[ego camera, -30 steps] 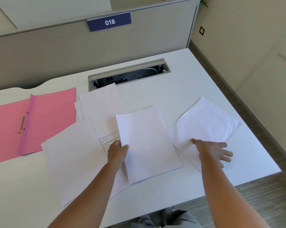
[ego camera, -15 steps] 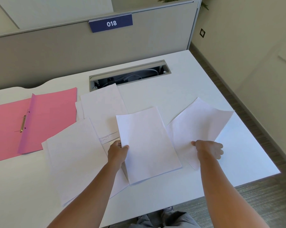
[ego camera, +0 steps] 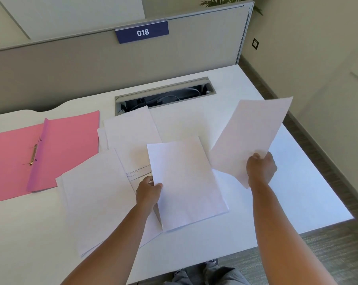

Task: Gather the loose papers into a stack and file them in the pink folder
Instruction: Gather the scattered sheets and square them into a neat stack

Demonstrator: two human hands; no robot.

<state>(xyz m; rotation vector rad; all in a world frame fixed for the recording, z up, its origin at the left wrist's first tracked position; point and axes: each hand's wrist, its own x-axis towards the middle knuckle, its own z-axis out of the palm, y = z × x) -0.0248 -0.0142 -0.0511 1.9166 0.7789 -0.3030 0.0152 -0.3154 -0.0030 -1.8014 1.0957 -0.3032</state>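
My right hand (ego camera: 261, 168) grips a white sheet (ego camera: 250, 136) by its lower edge and holds it tilted up off the desk. My left hand (ego camera: 148, 191) pinches the left edge of a thin stack of white papers (ego camera: 186, 182) in the middle. Under and left of that lie more loose sheets: a large one at the near left (ego camera: 93, 194) and others toward the back (ego camera: 130, 132). The pink folder (ego camera: 65, 145) lies open at the left with its metal fastener (ego camera: 33, 154) showing.
The white desk (ego camera: 297, 194) ends at the right and near edges. A cable tray slot (ego camera: 163, 96) is open at the back centre. A grey partition with a blue "018" sign (ego camera: 142, 32) stands behind. My legs show below the near edge.
My right hand closed on the rightmost sheet and lifted it up off the desk. My left hand kept its hold on the middle stack.
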